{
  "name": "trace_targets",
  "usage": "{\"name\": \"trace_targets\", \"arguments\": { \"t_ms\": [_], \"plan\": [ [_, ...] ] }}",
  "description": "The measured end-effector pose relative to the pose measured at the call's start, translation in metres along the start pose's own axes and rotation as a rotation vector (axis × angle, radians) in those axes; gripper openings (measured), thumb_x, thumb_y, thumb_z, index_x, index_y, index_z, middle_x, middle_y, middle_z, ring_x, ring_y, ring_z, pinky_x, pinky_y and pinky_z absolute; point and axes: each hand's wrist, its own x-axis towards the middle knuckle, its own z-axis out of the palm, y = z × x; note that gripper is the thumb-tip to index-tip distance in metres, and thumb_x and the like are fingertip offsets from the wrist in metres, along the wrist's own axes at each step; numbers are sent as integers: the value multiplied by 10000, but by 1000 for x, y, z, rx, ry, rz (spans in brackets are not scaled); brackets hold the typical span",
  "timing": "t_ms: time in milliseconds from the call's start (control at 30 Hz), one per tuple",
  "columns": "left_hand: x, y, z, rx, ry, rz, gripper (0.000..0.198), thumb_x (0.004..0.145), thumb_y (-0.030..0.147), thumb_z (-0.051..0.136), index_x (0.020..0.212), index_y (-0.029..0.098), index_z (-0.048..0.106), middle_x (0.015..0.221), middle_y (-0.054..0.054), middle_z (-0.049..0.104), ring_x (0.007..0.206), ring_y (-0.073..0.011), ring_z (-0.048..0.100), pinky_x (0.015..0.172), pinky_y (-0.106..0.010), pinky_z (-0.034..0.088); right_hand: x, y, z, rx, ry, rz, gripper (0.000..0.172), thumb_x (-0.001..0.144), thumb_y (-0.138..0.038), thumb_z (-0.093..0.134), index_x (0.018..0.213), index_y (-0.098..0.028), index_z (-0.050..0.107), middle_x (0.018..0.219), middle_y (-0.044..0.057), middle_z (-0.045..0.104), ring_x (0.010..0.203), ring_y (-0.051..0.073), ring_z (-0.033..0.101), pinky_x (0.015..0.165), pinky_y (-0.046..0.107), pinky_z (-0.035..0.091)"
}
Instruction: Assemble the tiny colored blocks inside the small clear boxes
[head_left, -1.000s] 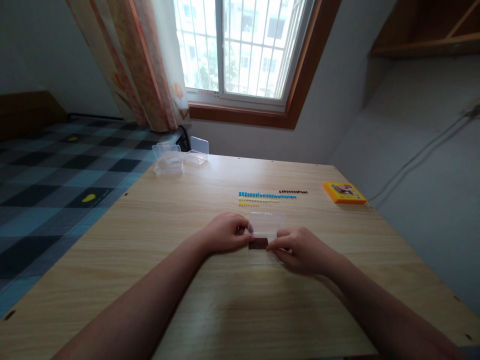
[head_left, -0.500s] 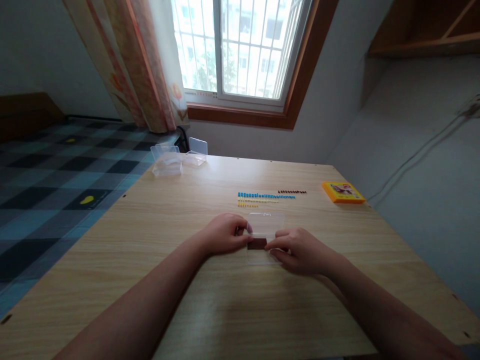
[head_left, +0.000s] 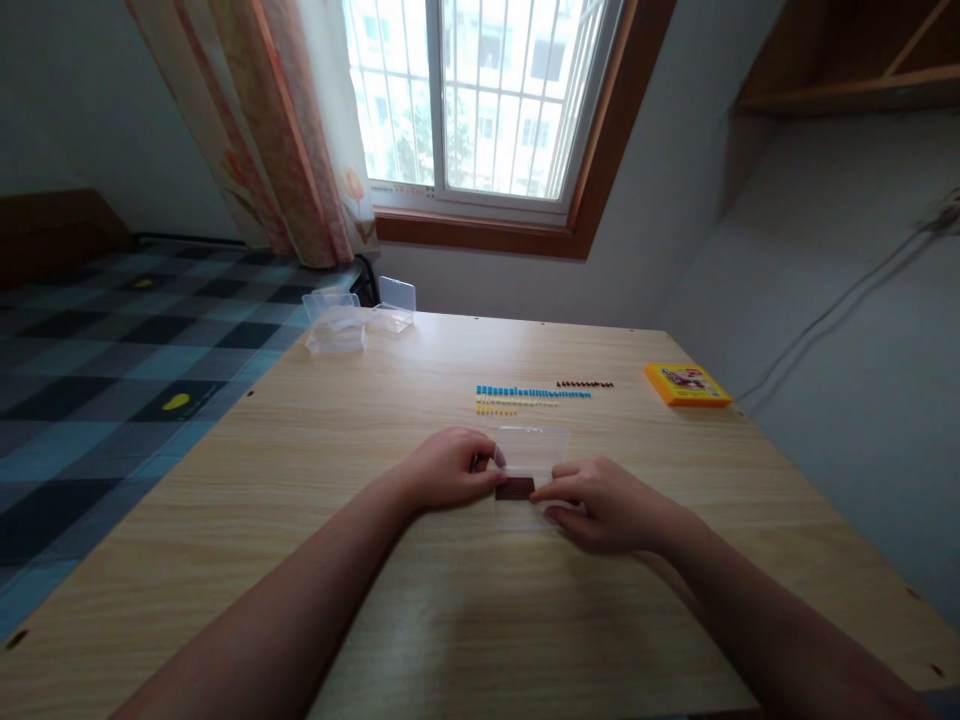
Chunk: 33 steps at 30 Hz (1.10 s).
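A clear plastic box (head_left: 534, 450) lies on the table with its lid raised at the far side. Inside, at its left, sits a block of dark brown flat pieces (head_left: 514, 488), apparently packed side by side. My left hand (head_left: 454, 467) grips the box's left edge between thumb and fingers. My right hand (head_left: 600, 500) is over the box's right part, fingers apart, its index fingertip at the right end of the brown pieces. Beyond the box, small blue pieces (head_left: 532, 392), pale yellow pieces (head_left: 514, 401), yellow pieces (head_left: 495, 410) and dark brown bits (head_left: 585, 384) are lined up in rows.
Several clear plastic boxes (head_left: 336, 340), some with raised lids, stand at the table's far left corner. An orange-yellow box (head_left: 687, 384) with a printed cover lies near the right edge. The wooden table (head_left: 465, 620) borders a checked bed (head_left: 187, 350) on the left.
Almost nothing differs. Both hands stay at the clear box, the right one shifted very slightly to the right.
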Motion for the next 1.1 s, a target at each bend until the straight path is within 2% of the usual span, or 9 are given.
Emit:
{"name": "trace_targets", "arguments": {
  "t_ms": [233, 367, 467, 567, 700, 800, 933, 1000, 1100],
  "plan": [
    [0, 1, 0, -11, 5, 6, 129, 831, 303, 665, 841, 212, 756, 685, 17, 643, 665, -161, 569, 610, -266, 359, -1, 1, -1, -13, 5, -33, 264, 909, -184, 580, 1095, -241, 758, 899, 35, 734, 731, 149, 643, 662, 260, 420],
    [-1, 2, -1, -21, -3, 3, 140, 842, 305, 655, 843, 215, 763, 702, 14, 663, 675, -163, 575, 621, -265, 362, -2, 3, -1, 5, 61, -69, 251, 923, -184, 572, 1077, -241, 762, 865, 29, 728, 690, 136, 628, 635, 256, 413],
    [-1, 2, -1, -28, 4, 6, 145, 847, 303, 648, 830, 217, 763, 702, 11, 671, 679, -164, 584, 618, -265, 362, -3, 5, -3, 38, 195, -122, 241, 942, -179, 550, 1047, -229, 761, 788, 21, 699, 645, 126, 598, 607, 255, 405],
    [-1, 1, 0, -28, 1, 4, 151, 852, 317, 650, 851, 217, 762, 726, 2, 681, 710, -173, 600, 638, -267, 381, -4, 8, -5, 42, 443, -113, 225, 959, -195, 541, 1027, -220, 755, 687, 12, 643, 597, 130, 560, 576, 264, 402],
    [0, 0, 0, -17, -22, -5, 197, 881, 352, 620, 862, 207, 752, 734, -12, 675, 715, -178, 597, 664, -273, 399, -4, 28, -6, -11, 779, 46, 212, 966, -238, 547, 1006, -228, 754, 665, 17, 627, 585, 153, 531, 589, 294, 438],
    [0, 0, -1, -14, -12, -11, 220, 891, 354, 597, 829, 195, 736, 713, -12, 650, 697, -173, 579, 642, -270, 384, 0, 57, -4, -87, 908, 168, 232, 957, -242, 534, 1008, -217, 758, 780, 56, 670, 716, 196, 577, 713, 347, 490],
    [0, 2, -3, -27, -26, -25, 220, 891, 355, 584, 883, 203, 742, 713, -4, 640, 701, -174, 575, 636, -267, 377, 10, 96, 4, -162, 848, 408, 333, 927, -240, 516, 1179, -198, 729, 1044, 109, 698, 1027, 262, 596, 988, 447, 458],
    [-1, 2, -4, -28, -28, -32, 226, 889, 362, 581, 881, 201, 740, 717, -5, 643, 703, -175, 575, 635, -266, 377, 16, 109, 9, -179, 801, 518, 399, 928, -263, 504, 1269, -175, 691, 1174, 137, 671, 1144, 277, 567, 1060, 457, 423],
    [0, 2, -4, -32, -25, -34, 230, 886, 354, 574, 860, 195, 738, 733, -13, 659, 706, -175, 579, 647, -266, 388, 21, 118, 17, -199, 782, 578, 432, 958, -312, 471, 1313, -164, 668, 1314, 162, 614, 1276, 291, 505, 1128, 474, 364]
  ]
}}
